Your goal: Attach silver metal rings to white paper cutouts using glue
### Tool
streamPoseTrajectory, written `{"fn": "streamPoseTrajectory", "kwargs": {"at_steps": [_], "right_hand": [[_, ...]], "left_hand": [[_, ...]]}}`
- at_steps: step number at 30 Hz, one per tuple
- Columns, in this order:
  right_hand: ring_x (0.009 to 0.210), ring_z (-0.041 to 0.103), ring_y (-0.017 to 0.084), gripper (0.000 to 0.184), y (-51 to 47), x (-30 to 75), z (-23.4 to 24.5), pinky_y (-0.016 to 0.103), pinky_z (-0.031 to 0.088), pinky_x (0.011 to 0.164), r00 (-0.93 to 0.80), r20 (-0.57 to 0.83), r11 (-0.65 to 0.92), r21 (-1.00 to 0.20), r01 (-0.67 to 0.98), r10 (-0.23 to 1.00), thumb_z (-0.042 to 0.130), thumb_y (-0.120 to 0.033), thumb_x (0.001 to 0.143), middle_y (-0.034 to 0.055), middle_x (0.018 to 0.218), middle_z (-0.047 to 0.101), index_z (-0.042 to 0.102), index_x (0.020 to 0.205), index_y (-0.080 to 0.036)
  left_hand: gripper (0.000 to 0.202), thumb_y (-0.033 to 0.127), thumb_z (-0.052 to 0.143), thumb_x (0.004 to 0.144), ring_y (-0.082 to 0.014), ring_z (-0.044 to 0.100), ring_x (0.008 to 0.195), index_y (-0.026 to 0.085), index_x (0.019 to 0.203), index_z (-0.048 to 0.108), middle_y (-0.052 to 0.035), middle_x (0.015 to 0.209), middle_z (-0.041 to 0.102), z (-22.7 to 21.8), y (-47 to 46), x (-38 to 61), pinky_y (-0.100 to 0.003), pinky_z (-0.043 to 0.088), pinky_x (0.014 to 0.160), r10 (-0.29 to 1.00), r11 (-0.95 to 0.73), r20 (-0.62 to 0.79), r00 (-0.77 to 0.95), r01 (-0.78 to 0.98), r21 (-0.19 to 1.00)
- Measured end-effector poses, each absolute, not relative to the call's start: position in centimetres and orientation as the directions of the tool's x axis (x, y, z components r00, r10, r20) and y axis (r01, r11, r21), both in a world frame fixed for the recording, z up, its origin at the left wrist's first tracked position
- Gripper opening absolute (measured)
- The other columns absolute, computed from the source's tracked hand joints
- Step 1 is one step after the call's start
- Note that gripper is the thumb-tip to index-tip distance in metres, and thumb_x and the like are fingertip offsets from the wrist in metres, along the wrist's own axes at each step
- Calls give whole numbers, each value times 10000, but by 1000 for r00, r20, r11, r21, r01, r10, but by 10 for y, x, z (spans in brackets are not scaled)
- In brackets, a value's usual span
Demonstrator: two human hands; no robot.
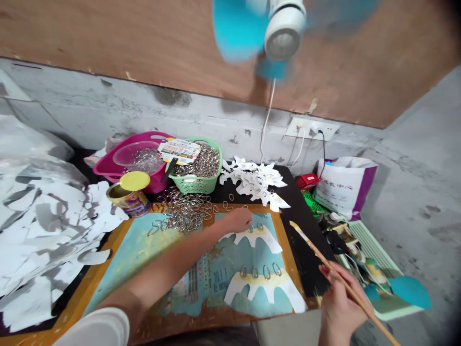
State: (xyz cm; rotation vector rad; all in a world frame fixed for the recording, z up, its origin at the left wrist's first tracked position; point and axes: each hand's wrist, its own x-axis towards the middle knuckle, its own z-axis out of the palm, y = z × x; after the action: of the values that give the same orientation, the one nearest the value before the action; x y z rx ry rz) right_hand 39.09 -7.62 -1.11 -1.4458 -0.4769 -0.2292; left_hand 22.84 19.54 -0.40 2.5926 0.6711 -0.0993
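My left hand (238, 220) reaches over the blue board with its fingers pinched at a metal ring (251, 228) on the upper white paper cutout (260, 238). Another ring lies just to the right on the same cutout. Closer to me, a second scalloped cutout (268, 288) carries several rings along its yellowish, glue-smeared upper edge. At the table's right side, my right hand (340, 300) is closed around a long wooden brush (326, 262), its yellow-coated tip pointing up and left. A loose heap of metal rings (187, 211) lies left of my left hand.
Behind the heap stand a magenta basket (108, 161), a green basket of rings (194, 185) and an open can (135, 203). White paper pieces (32, 230) pile up at left. Finished-looking cutouts (252, 180) are stacked at the back. A fan (284, 38) hangs above; a crate (399, 310) stands right.
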Motion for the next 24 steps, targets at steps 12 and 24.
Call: {"fn": "streamPoseTrajectory", "kwargs": {"at_steps": [12,24], "right_hand": [[581,681,188,199,-76,389,-12,319,567,558,899,420,166,-902,398,127,813,-294,728,51,807,727,768,851,-145],[604,682,193,205,-78,383,-9,342,599,590,897,418,150,-905,398,145,801,-287,742,59,824,724,755,865,-130]], "left_hand": [[305,344,617,975,-227,661,1029,167,1223,618,-93,1224,647,0,191,239,-434,579,877,487,-754,-211,848,530,389],[323,344,623,972,-236,655,1053,170,1243,609,-99,1250,635,-11,185,247,-445,574,890,544,-709,-242,804,594,380]]}}
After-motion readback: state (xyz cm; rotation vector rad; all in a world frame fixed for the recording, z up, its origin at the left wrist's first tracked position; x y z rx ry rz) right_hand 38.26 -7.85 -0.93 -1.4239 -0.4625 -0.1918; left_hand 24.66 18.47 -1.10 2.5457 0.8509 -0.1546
